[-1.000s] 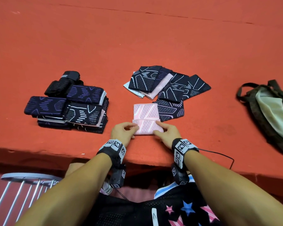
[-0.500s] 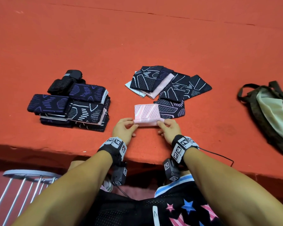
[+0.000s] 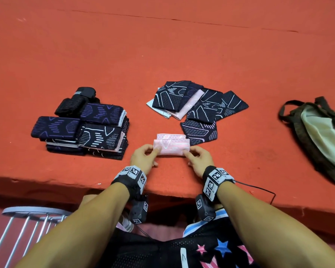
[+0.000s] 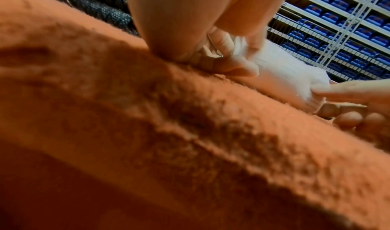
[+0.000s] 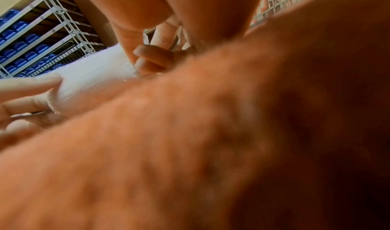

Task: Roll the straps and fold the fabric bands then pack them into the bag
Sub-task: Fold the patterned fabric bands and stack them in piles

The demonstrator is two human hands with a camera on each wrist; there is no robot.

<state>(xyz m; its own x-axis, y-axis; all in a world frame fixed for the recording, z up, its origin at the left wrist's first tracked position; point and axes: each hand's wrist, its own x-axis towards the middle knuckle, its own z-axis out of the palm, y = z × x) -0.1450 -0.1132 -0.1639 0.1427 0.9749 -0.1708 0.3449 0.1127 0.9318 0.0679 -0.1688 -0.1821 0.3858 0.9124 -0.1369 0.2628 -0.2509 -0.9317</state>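
Observation:
A pink fabric band (image 3: 171,146) lies near the front edge of the orange table (image 3: 162,55), its near part folded over the far part. My left hand (image 3: 145,156) pinches its left end and my right hand (image 3: 196,158) pinches its right end. The wrist views show the band (image 4: 284,73) (image 5: 94,76) whitish, held between both hands' fingers. Several unfolded dark patterned bands (image 3: 199,105) are spread behind it. A stack of folded bands (image 3: 85,132) with rolled black straps (image 3: 75,101) sits to the left. The olive bag (image 3: 321,136) lies open at the right.
The table's front edge (image 3: 66,185) runs just below my wrists. A metal stool (image 3: 27,219) stands at the lower left below the table. A thin black cable (image 3: 259,190) trails from my right wrist. Shelving with blue items (image 4: 337,25) fills the wrist views' background.
Both hands have turned the band's near edge up and over away from me, so the band now shows as a narrower, thicker fold. The piles and bag have not moved.

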